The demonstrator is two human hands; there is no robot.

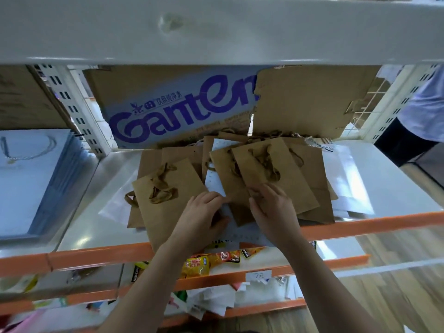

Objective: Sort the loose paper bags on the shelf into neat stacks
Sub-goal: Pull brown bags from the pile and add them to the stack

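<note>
— Brown kraft: bags (276, 164) fanned askew across the shelf (96, 227), over white bags (348, 179). Any neat stack yet?
— None on this level. Looks barely begun. Left grip (204, 212) pinching the right edge of the near bag (168, 188). Right grip (271, 207) with fingertips on the fan's lower corner, pinch or press impossible to tell. Squaring and stacking all left to do.

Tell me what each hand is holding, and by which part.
Right hand grips the fanned brown bags at their near lower edge. Whether the left hand grips anything cannot be told.
</note>
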